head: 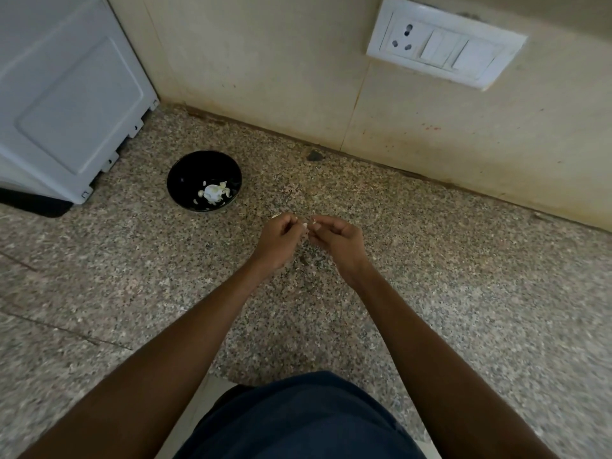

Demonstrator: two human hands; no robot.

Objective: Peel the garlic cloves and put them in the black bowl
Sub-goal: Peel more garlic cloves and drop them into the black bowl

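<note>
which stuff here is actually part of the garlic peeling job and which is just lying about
Part of the job:
- black bowl with pale garlic pieces in it
- small pale bit, apparently a clove, pinched between both hands
- left hand and right hand

Just lying about:
- white appliance at the left
- wall socket and switches
- dark fleck by the wall
- speckled counter

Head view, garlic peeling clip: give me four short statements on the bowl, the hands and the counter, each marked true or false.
1. The black bowl holds white garlic pieces. True.
2. The left hand rests inside the bowl. False: it is over the counter, apart from the bowl.
3. Both hands, left and right hand, are close together, fingers curled on something small. True.
4. The bowl lies tipped on its side. False: it stands upright.
</note>
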